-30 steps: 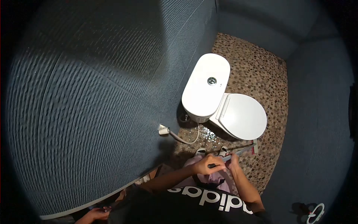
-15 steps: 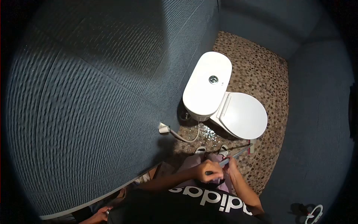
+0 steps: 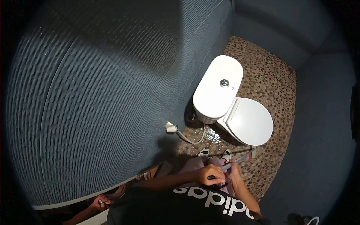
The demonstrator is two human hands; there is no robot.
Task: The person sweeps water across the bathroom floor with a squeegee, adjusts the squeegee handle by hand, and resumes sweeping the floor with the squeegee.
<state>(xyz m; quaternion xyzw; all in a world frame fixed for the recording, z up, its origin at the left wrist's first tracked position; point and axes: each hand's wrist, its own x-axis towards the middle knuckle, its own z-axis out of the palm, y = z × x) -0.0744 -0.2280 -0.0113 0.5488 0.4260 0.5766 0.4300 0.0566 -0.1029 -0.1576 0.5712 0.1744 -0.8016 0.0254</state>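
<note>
A long grey-handled tool (image 3: 240, 159) slants across in front of the dark shirt, its head (image 3: 253, 153) on the pebbled floor beside the toilet. My left hand (image 3: 212, 175) is closed around the black upper end of the handle. Lower on the same handle, my right hand (image 3: 233, 171) is wrapped round the grey part. The white toilet (image 3: 250, 122) has its lid down, with the cistern (image 3: 218, 88) to its left.
Textured grey wall panels (image 3: 97, 116) fill the left side. A white sprayer (image 3: 171, 128) with a curved hose hangs there. The pebble floor (image 3: 273, 82) looks wet below the cistern. Another person's hand (image 3: 101, 202) holds a small shiny object at the lower left.
The view has shifted, so the toilet sits slightly further right and lower. The tool's head has moved a little left relative to the toilet. Both my hands stay on the handle.
</note>
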